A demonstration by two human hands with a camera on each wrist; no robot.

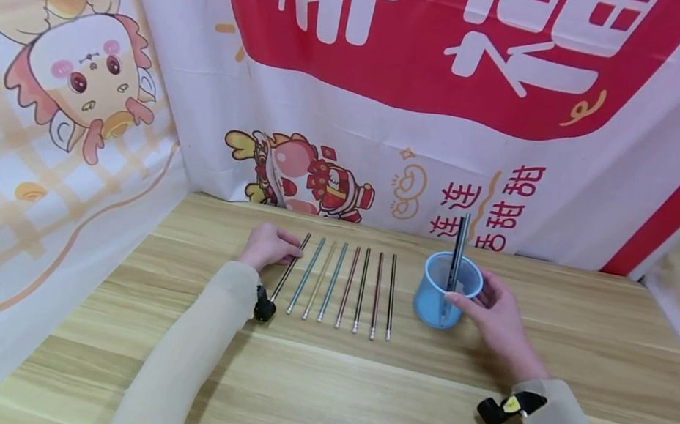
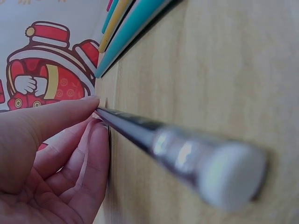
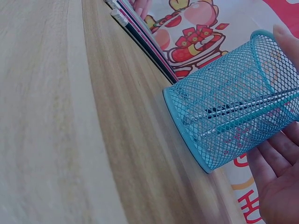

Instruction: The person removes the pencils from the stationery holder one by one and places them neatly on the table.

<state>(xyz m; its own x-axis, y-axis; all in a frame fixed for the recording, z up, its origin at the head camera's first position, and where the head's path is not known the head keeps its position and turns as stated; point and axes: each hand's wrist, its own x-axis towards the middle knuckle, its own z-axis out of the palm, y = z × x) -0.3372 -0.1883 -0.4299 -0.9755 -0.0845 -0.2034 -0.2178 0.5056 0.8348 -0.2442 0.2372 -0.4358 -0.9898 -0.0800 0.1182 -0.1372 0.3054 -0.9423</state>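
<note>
At the left end of a row of pencils, my left hand [image 1: 270, 247] pinches a black pencil [image 1: 286, 277] near its far end. The left wrist view shows this pencil [image 2: 133, 129] lying along the wood, its white eraser toward the camera. On the other side, my right hand [image 1: 501, 321] holds a light blue mesh pencil cup [image 1: 430, 302], thumb at the front and fingers around the side. Two pencils [image 1: 459, 249], one dark and one bluish, stand in the cup and show through its mesh in the right wrist view.
Between the hands lie several pencils: blue ones [image 1: 306, 277], a yellow one [image 1: 319, 281], dark red ones [image 1: 349, 287] and black ones [image 1: 391, 298], erasers toward me. A printed cloth [image 1: 400, 170] hangs behind the wooden table [image 1: 362, 408].
</note>
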